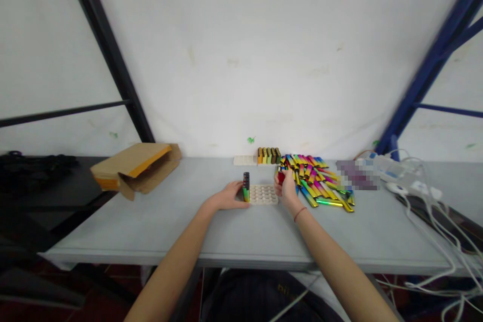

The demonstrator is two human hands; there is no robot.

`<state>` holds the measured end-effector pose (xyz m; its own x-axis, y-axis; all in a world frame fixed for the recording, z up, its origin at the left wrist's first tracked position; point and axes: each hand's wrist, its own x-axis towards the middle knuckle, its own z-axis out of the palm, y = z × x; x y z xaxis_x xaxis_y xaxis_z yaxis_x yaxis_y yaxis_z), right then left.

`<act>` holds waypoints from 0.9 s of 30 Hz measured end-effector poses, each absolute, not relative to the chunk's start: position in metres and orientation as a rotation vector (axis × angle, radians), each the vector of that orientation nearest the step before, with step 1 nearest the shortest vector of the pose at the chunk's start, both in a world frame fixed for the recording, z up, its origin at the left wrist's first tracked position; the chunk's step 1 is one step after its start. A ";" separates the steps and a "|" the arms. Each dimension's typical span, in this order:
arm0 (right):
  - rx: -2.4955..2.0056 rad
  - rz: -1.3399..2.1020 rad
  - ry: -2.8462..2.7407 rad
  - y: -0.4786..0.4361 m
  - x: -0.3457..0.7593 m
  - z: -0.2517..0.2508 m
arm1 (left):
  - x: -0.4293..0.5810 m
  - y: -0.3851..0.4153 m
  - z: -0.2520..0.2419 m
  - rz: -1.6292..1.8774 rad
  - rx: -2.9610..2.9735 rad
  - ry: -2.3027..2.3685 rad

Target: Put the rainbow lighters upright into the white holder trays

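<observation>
While my left hand (231, 196) spans the left end of the pale tray (264, 194), its thumb and fingers wide apart about a row of upright, dark-topped tubes (246, 188), I cannot tell from this angle whether they press on the tray itself. My right hand (289, 190), fingers closed on a red piece (281, 177), is just beside the tray's right end, near a heap of shiny tubes (312, 173) on the grey table (173, 231). The tray lies before me, its round sockets showing right of the row. Beyond it, near the wall (264, 60), a block of upright tubes (269, 156) stands beside a second tray (244, 160). At left lies an open cardboard box (132, 161).
</observation>
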<state>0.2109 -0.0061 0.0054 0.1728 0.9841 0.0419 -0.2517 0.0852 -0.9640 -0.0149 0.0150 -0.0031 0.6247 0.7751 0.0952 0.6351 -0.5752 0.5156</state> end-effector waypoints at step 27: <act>-1.127 0.507 -1.689 -0.014 0.196 -0.008 | -0.014 0.013 -0.003 0.468 2.415 1.112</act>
